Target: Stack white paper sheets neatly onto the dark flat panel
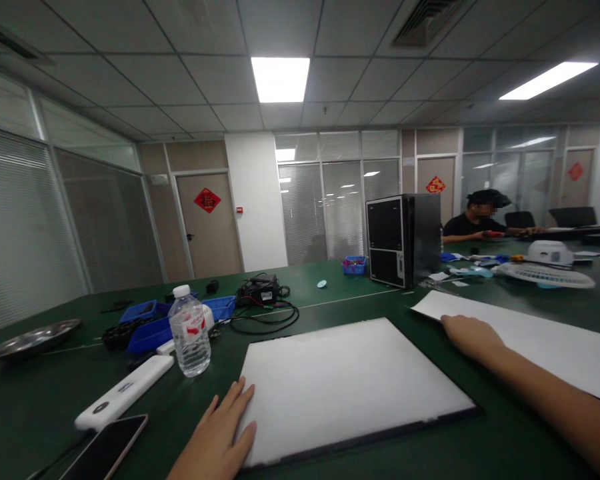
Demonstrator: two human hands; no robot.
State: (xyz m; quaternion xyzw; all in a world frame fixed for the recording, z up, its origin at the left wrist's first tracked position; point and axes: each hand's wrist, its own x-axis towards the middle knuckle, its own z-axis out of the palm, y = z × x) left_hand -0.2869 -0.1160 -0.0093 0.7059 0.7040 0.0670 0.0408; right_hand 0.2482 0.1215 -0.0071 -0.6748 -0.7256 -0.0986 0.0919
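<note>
A flat white panel [345, 380] with a dark edge lies on the green table [330, 293] in front of me. My left hand [225, 430] rests open on its near left corner, fingers stretched flat. My right hand [473, 335] lies on the left end of a large white sheet [540, 340] to the right of the panel, fingers curled down and partly hidden.
A water bottle [190, 331], a white power bank [125, 393] and a phone [105, 450] lie to the left. Blue bins [150, 327], a cable bundle [265, 303] and a metal dish [30, 339] sit behind. A black computer tower [403, 239] stands mid-table; a person [480, 220] sits beyond.
</note>
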